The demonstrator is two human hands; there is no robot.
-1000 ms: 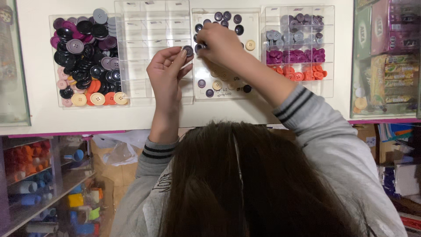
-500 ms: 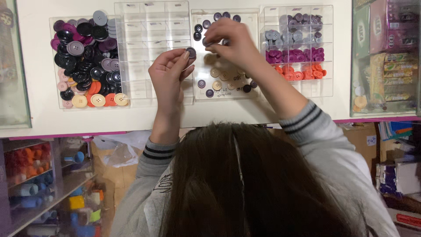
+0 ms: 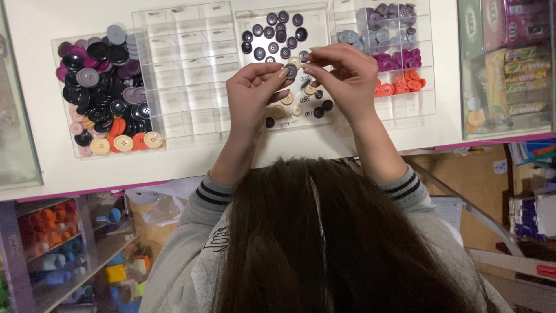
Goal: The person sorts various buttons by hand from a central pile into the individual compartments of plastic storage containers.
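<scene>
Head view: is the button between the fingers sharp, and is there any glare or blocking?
Head view: evenly lit and mostly sharp; the grey button pinched between the left hand and right hand is small and slightly soft. Faint glare on the clear divided box. Dark hair fills the lower frame.

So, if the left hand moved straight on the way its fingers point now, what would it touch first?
Probably the right hand: the left hand points its fingers toward it, with only the dark button pinched between them. Depth is hard to judge from above.
</scene>
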